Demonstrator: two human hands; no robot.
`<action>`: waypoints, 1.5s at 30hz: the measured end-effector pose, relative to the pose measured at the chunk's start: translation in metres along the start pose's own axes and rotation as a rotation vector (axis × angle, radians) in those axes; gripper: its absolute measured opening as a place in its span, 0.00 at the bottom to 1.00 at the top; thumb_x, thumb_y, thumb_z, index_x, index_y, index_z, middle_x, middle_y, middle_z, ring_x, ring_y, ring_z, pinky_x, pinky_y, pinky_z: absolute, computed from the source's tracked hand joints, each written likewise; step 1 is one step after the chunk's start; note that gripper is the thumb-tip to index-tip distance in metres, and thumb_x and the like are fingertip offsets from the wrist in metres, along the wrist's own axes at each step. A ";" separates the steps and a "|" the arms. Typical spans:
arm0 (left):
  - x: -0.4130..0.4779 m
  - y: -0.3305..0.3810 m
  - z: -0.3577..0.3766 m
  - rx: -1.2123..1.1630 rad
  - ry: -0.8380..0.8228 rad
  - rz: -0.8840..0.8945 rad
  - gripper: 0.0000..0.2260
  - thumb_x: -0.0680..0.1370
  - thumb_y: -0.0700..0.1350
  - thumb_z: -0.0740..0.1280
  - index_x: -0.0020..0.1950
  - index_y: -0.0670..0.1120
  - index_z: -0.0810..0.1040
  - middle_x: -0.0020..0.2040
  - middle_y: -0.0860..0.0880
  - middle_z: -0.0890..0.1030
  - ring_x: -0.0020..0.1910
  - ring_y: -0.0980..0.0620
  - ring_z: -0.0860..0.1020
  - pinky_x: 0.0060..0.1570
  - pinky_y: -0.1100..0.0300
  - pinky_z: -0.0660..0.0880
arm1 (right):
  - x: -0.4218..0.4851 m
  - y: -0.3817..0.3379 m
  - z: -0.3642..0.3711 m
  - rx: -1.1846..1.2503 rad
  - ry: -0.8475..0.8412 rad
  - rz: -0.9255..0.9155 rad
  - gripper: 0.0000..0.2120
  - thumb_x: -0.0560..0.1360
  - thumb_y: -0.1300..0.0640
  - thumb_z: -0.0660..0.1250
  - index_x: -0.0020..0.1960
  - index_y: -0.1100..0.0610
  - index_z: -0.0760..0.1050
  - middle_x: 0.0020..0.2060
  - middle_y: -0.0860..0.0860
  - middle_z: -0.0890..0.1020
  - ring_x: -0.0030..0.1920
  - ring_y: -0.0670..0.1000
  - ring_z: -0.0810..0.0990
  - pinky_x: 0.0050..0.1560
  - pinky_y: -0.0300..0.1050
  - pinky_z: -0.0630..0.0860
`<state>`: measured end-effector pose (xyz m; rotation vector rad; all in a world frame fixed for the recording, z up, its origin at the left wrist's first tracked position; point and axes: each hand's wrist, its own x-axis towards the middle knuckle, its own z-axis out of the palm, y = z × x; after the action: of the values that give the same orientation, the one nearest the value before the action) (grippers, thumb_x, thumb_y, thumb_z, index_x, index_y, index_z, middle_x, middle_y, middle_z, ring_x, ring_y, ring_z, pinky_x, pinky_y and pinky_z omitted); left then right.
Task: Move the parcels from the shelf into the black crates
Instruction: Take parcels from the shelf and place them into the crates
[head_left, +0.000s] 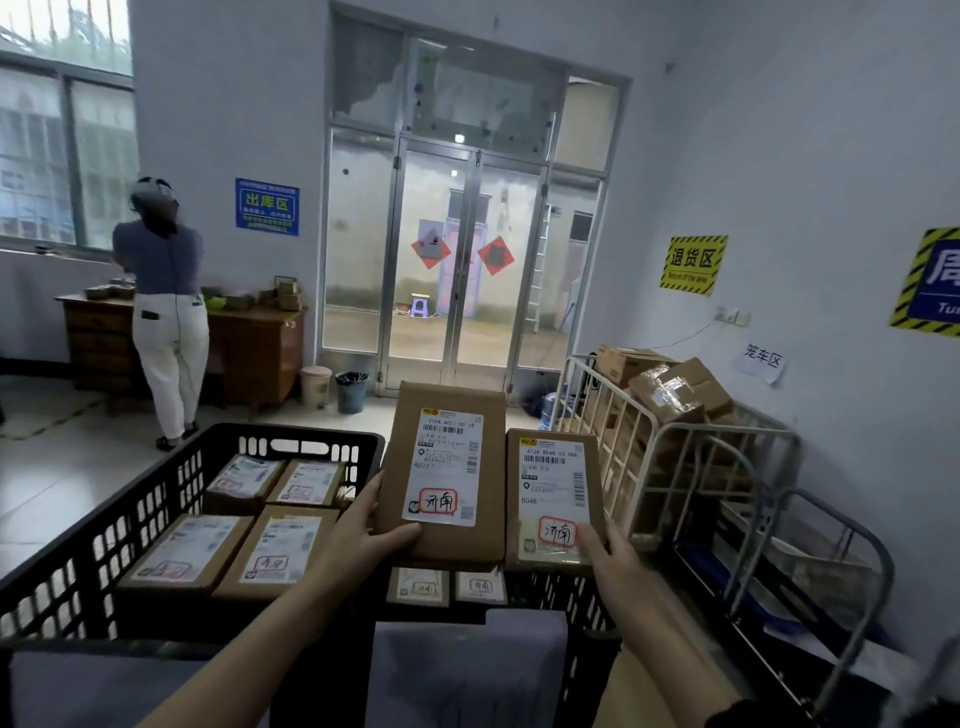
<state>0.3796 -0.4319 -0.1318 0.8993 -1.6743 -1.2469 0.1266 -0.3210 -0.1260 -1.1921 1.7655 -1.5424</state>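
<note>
Two loads at once, in the head view: the taller brown cardboard parcel (447, 467) and the shorter brown cardboard parcel (553, 493) are best lowered flat and label-up, one after the other. They should go into the near black slotted plastic crate (587, 613) beneath them, beside the small labelled boxes (418, 586) lying there. The left hand (363, 535) grips the taller parcel's near left corner, thumb on top. The right hand (605, 551) holds the shorter parcel's near edge, thumb on the label. Both parcels hang side by side above that crate. The left black crate (291, 434) holds four.
</note>
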 end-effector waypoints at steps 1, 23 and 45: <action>0.011 -0.003 -0.002 -0.004 -0.018 0.001 0.40 0.63 0.51 0.73 0.72 0.53 0.62 0.58 0.52 0.79 0.56 0.54 0.78 0.53 0.57 0.77 | 0.010 0.002 0.004 -0.009 0.010 0.003 0.10 0.79 0.50 0.58 0.59 0.49 0.70 0.50 0.50 0.81 0.51 0.50 0.80 0.48 0.43 0.76; 0.160 -0.075 0.017 -0.089 -0.015 -0.404 0.24 0.74 0.31 0.66 0.66 0.47 0.64 0.49 0.49 0.77 0.50 0.49 0.76 0.56 0.51 0.74 | 0.166 0.073 0.058 -0.004 0.065 0.202 0.20 0.80 0.55 0.58 0.69 0.61 0.62 0.50 0.53 0.77 0.42 0.42 0.75 0.36 0.34 0.69; 0.238 -0.155 0.038 -0.045 0.201 -0.623 0.18 0.73 0.31 0.64 0.62 0.43 0.70 0.47 0.47 0.79 0.46 0.50 0.77 0.40 0.59 0.73 | 0.271 0.165 0.104 -0.060 -0.072 0.434 0.18 0.79 0.55 0.59 0.66 0.60 0.65 0.49 0.53 0.75 0.43 0.48 0.75 0.34 0.38 0.69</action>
<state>0.2612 -0.6705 -0.2383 1.5354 -1.2364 -1.5225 0.0337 -0.6111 -0.2624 -0.8064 1.8799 -1.1858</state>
